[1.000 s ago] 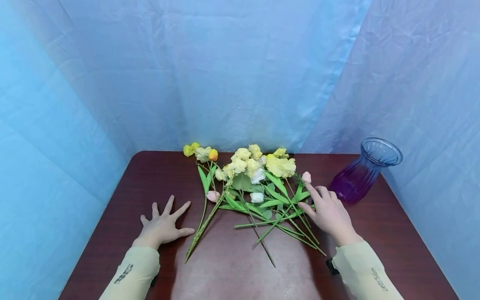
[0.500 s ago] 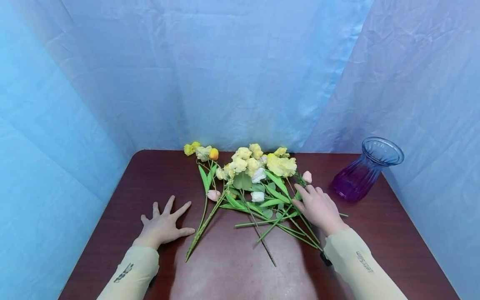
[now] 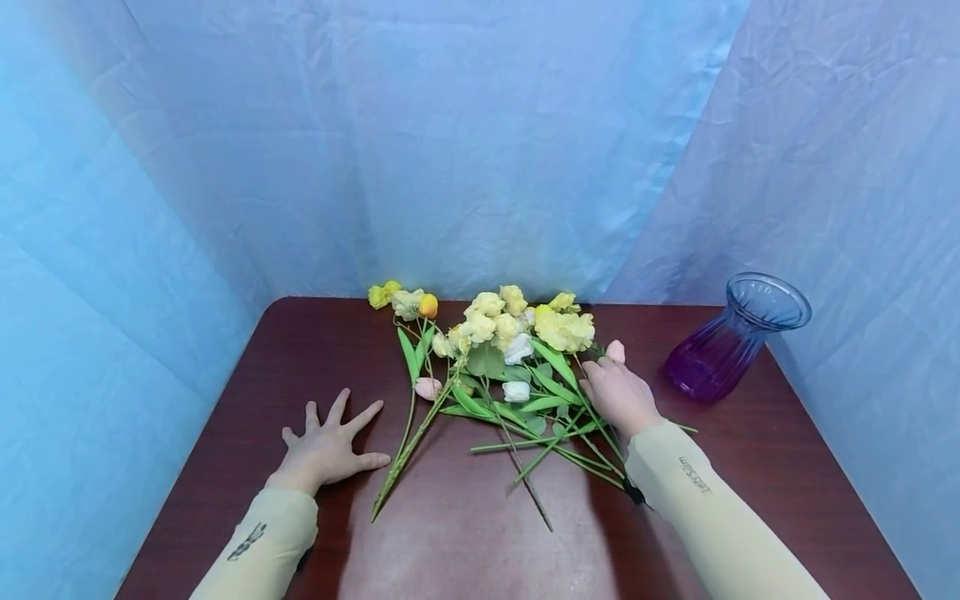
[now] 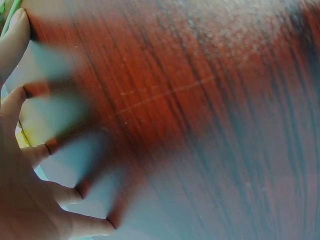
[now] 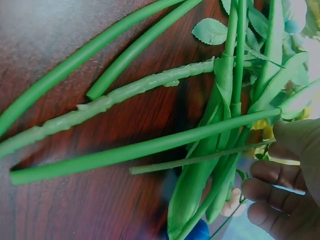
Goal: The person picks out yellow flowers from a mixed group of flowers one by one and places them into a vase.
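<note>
My left hand (image 3: 324, 452) lies palm down on the table with its fingers spread, left of the flower stems. In the left wrist view its fingertips press on the wood. My right hand (image 3: 621, 396) reaches into the right side of a pile of artificial flowers. Its thumb and curled fingers pinch a thin brownish stem (image 5: 200, 159), which leads toward a large pale yellow flower (image 3: 566, 331). A thick green tulip stem (image 5: 145, 148) crosses just beside the thumb. Close behind the knuckles shows a pink tulip (image 3: 616, 351). The index finger is mostly hidden.
Cream blossoms (image 3: 480, 327), white tulips (image 3: 516, 392) and an orange tulip (image 3: 427, 306) lie across the table's (image 3: 450, 567) middle and back, stems crossing. A blue and purple glass vase (image 3: 708, 358) stands at the right. Blue curtains (image 3: 480, 150) surround the table.
My right hand has moved left and slightly forward, away from the pink tulip, and its fingers have curled in onto a thin stem. The left hand has stayed in place.
</note>
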Action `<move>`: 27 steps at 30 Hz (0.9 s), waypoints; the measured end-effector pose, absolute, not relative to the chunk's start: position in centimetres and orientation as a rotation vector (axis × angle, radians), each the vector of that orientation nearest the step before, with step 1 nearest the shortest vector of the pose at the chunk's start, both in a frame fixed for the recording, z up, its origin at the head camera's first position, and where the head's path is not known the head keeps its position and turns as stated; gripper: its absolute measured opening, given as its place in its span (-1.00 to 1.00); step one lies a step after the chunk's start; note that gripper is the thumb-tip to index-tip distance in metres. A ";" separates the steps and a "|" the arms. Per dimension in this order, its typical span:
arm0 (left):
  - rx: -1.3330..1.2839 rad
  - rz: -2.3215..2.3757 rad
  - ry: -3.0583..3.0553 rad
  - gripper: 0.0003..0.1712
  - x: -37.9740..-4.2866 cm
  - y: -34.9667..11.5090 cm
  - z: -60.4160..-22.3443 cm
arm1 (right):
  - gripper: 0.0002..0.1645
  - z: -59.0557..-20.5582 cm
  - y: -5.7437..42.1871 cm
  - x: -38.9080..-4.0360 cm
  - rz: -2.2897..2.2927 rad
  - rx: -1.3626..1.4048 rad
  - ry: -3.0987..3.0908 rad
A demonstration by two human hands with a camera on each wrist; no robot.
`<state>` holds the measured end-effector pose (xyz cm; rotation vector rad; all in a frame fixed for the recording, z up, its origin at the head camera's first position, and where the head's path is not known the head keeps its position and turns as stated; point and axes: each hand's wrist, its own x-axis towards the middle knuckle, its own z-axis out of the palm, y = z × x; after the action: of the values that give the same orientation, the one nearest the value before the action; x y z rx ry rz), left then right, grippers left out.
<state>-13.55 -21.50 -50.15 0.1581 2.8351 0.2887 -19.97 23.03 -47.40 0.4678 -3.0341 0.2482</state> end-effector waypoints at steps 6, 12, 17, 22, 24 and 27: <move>0.157 0.287 2.830 0.08 -13.6 -21.5 -50.2 | -0.81 -47.3 22.5 -20.9 0.331 0.333 -3.153; 0.152 0.284 2.837 0.09 -13.5 -21.6 -50.2 | -0.88 -47.4 22.4 -21.5 0.455 0.242 -3.231; 0.150 0.290 2.833 0.09 -13.4 -21.3 -50.0 | -0.85 -47.2 22.8 -21.8 0.563 0.140 -3.274; 0.138 0.293 2.814 0.08 -13.4 -21.3 -50.0 | -0.88 -46.6 23.1 -21.8 0.541 0.144 -3.194; 0.135 0.298 2.813 0.08 -13.5 -21.3 -50.0 | -0.88 -46.1 23.2 -21.7 0.528 0.177 -3.146; 0.133 0.304 2.821 0.08 -13.5 -21.4 -50.0 | -0.89 -45.2 23.2 -21.8 0.536 0.224 -3.083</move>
<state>-13.53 -21.44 -50.02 0.1329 2.8207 0.3041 -21.75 23.24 -45.15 0.2238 -3.0827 0.5357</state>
